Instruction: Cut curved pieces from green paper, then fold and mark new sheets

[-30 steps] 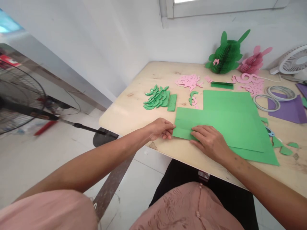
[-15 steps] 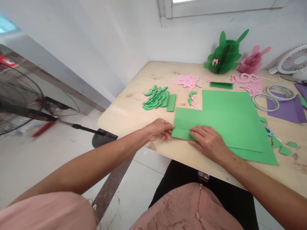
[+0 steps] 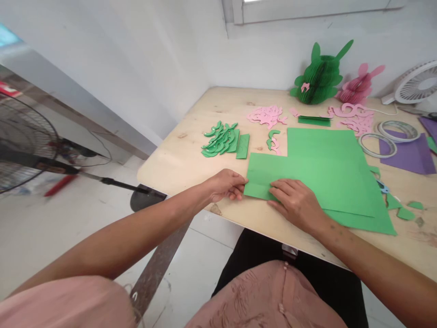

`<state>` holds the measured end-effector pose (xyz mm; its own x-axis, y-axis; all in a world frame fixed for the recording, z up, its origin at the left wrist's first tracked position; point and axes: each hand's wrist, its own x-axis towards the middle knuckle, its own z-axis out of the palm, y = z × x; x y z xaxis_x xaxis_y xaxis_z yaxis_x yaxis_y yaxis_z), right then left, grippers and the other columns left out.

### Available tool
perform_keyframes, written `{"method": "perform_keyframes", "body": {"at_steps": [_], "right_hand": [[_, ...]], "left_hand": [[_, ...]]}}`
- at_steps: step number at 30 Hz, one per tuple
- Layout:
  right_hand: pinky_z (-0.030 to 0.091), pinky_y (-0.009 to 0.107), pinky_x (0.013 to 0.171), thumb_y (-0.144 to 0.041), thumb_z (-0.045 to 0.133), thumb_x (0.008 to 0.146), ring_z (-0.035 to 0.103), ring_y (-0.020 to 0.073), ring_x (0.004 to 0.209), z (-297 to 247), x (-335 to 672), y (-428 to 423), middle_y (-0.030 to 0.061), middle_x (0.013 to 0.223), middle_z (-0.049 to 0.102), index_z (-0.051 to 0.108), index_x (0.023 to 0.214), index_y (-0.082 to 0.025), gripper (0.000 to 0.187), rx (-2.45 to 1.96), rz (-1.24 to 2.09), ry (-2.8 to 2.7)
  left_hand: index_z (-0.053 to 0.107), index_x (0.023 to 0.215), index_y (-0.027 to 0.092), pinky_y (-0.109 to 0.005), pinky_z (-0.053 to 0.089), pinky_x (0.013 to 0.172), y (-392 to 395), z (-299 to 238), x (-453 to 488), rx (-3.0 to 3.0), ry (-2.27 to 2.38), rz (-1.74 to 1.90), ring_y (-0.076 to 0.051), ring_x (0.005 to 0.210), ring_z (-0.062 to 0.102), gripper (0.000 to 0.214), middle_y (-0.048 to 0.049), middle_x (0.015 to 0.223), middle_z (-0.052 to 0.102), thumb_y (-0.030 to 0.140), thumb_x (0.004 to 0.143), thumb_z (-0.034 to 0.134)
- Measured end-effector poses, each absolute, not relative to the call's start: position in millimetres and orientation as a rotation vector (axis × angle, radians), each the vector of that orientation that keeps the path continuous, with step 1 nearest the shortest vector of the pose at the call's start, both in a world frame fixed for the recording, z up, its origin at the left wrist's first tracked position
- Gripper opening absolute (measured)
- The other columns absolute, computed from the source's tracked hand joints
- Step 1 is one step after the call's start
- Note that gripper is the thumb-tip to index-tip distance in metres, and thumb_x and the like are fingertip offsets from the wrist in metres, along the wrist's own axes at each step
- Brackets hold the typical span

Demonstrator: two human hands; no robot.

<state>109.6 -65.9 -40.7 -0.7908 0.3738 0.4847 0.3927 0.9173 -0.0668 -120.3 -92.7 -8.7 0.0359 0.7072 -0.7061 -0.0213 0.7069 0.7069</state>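
Observation:
A green paper sheet (image 3: 268,166), with a crease near its front edge, lies on top of another large green sheet (image 3: 362,182). My left hand (image 3: 229,184) is closed at the sheet's left edge, pinching its corner between thumb and fingertips. Over the same sheet's front edge rests my right hand (image 3: 296,200), its fingers laid out on the paper and the thumb apart from them. Part of the front edge is hidden under that hand. Beyond the left hand are a heap of green paper cutouts (image 3: 220,140) and a small green paper strip (image 3: 242,146).
Pink cutouts (image 3: 266,115) lie farther back. Green (image 3: 319,79) and pink (image 3: 358,85) honeycomb paper figures stand by the wall, near a small white fan (image 3: 418,82). Tape rolls (image 3: 378,146), purple paper (image 3: 408,157), blue-handled scissors (image 3: 383,187) and green scraps (image 3: 405,214) lie right.
The view has shifted very slightly. Both hands keep their places on the green paper sheet.

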Motion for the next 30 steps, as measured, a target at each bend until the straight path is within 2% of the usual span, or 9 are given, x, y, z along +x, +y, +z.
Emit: {"method": "perform_keyframes", "body": {"at_steps": [19, 24, 30], "right_hand": [[0.044, 0.036, 0.079, -0.026, 0.056, 0.090, 0.060, 0.0239, 0.091, -41.3, 107.5, -66.9, 0.0125, 0.099, 0.069, 0.067, 0.089, -0.012, 0.018, -0.550, -0.059, -2.574], [0.044, 0.037, 0.078, -0.026, 0.056, 0.090, 0.060, 0.0237, 0.092, -42.2, 107.9, -66.4, 0.0125, 0.100, 0.069, 0.067, 0.090, -0.013, 0.017, -0.542, -0.054, -2.575], [0.043, 0.036, 0.079, -0.026, 0.056, 0.089, 0.060, 0.0239, 0.092, -41.4, 107.9, -67.1, 0.0129, 0.100, 0.069, 0.067, 0.090, -0.013, 0.017, -0.545, -0.056, -2.574]], "left_hand": [[0.055, 0.062, 0.012, -0.017, 0.030, 0.034, -93.1, -5.8, -119.4, 0.617, 1.443, 0.617, -0.009, 0.039, 0.055, 0.023, -0.0010, 0.048, 0.057, 0.023, 0.077, 0.068], [0.054, 0.060, 0.012, -0.016, 0.031, 0.034, -93.3, -8.0, -119.2, 0.622, 1.447, 0.625, -0.008, 0.039, 0.056, 0.023, -0.0005, 0.046, 0.056, 0.018, 0.081, 0.062], [0.053, 0.061, 0.012, -0.016, 0.030, 0.033, -93.4, -9.8, -119.1, 0.615, 1.453, 0.634, -0.009, 0.039, 0.056, 0.023, -0.0001, 0.046, 0.055, 0.019, 0.079, 0.065]]}}
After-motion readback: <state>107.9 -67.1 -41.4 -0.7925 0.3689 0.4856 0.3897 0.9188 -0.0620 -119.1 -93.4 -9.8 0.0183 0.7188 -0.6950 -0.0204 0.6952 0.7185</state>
